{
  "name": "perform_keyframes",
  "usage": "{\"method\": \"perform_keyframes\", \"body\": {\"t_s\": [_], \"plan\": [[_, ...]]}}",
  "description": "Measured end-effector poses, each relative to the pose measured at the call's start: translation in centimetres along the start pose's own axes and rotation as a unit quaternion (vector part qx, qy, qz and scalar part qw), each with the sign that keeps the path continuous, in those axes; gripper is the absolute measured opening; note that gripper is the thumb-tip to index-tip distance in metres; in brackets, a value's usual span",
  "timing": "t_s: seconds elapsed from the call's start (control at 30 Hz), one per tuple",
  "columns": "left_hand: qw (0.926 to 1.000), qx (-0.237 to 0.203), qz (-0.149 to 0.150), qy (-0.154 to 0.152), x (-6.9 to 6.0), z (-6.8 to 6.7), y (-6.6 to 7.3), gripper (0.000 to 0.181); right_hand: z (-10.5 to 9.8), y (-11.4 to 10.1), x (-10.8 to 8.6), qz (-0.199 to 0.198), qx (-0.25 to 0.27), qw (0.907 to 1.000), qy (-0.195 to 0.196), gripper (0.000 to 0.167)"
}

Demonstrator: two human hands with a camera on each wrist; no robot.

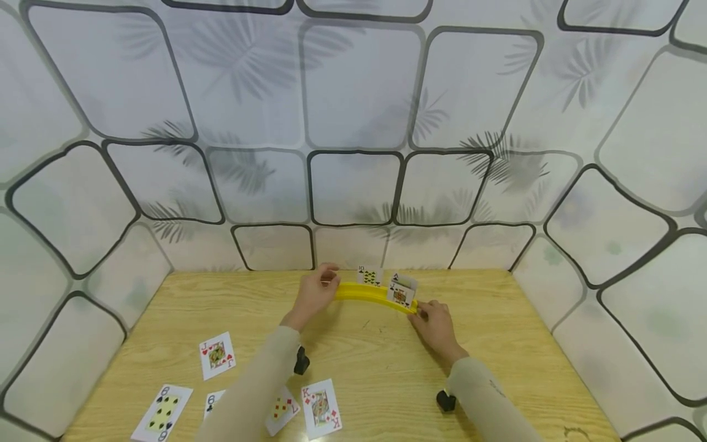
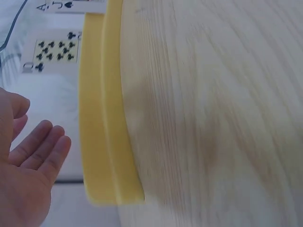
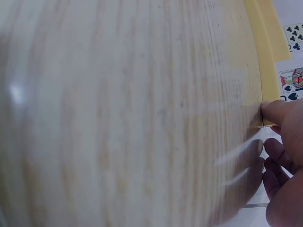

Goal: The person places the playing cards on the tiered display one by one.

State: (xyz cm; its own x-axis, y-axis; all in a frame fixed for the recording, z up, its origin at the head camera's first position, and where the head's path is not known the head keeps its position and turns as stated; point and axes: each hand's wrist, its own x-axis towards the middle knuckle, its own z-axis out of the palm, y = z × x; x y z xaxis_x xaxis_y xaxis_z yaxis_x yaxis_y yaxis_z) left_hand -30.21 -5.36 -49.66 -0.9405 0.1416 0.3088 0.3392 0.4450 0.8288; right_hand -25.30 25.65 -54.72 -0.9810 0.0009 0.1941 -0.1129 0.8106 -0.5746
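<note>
My beige left sleeve [image 1: 251, 393] hides most of a white six card [image 1: 211, 400] and part of a red diamond card [image 1: 280, 410]. A white jack of spades [image 1: 400, 296] covers much of a white ace [image 1: 397, 278]; both stand with a white ten of clubs [image 1: 369, 275] in the curved yellow card holder [image 1: 356, 291] on the far wood-grain desk [image 1: 375, 362]. My right hand's [image 1: 436, 325] fingers pinch its right end; my left hand's [image 1: 316, 296], loosely straight, hover beside the other.

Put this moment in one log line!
left hand: near yellow card rack | right hand: pinching rack's end | rack: ten of clubs, jack of spades, ace
</note>
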Motion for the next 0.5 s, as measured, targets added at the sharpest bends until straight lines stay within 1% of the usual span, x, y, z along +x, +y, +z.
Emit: {"method": "perform_keyframes", "body": {"t_s": [0.13,0.3,0.5], "plan": [[0.9996,0.029,-0.003,0.003,-1.1,-2.3,-0.9,0.03,0.1,0.1,0.0,-0.001,0.004,1.0,-0.003,0.046],[0.9973,0.074,-0.006,0.005,-2.7,-5.3,-2.4,0.033,0.0,0.1,-0.1,-0.006,0.007,1.0,0.0,0.046],[0.9928,0.119,-0.004,0.012,-4.9,-8.4,-3.4,0.036,-0.1,0.1,-0.1,-0.003,0.001,1.0,-0.007,0.046]]}}
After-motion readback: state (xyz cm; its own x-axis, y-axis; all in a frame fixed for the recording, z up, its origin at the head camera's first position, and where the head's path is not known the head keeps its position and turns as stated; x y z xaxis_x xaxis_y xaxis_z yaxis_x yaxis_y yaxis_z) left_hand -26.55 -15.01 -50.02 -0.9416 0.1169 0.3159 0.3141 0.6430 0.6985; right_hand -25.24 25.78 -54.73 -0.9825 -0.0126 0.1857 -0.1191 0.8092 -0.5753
